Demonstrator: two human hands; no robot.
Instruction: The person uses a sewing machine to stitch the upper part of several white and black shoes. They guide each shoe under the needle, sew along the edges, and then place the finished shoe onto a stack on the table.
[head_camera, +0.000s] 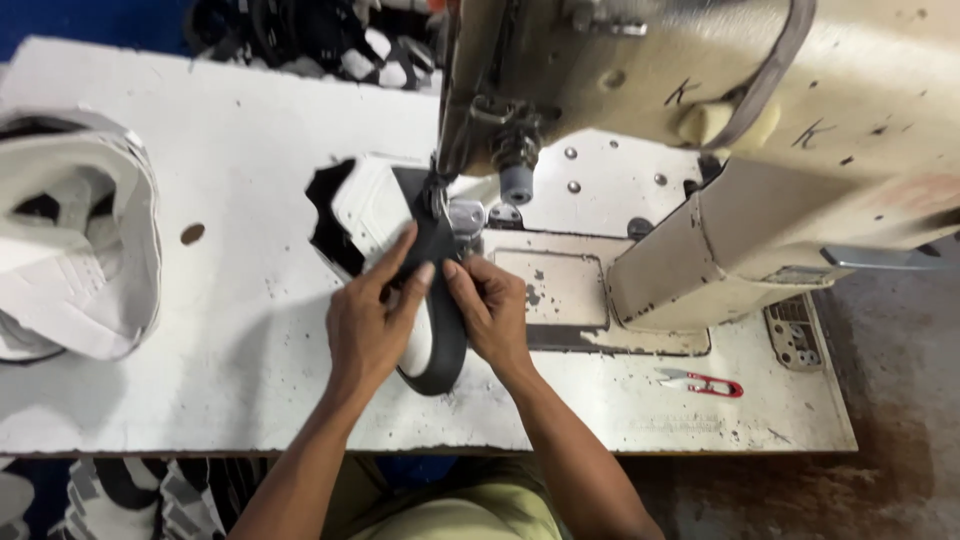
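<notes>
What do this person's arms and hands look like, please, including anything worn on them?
Both forearms are bare, with no sleeves in view. The left hand and right hand wear no gloves, and I can make out no rings, watch or bracelets. The fingers are uncovered. An olive-green garment shows below the arms.

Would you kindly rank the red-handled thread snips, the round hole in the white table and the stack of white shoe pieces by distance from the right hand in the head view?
From the right hand:
1. Red-handled thread snips, lower right.
2. Round hole, left of the hands.
3. Stack of white shoe pieces, far left edge.
</notes>
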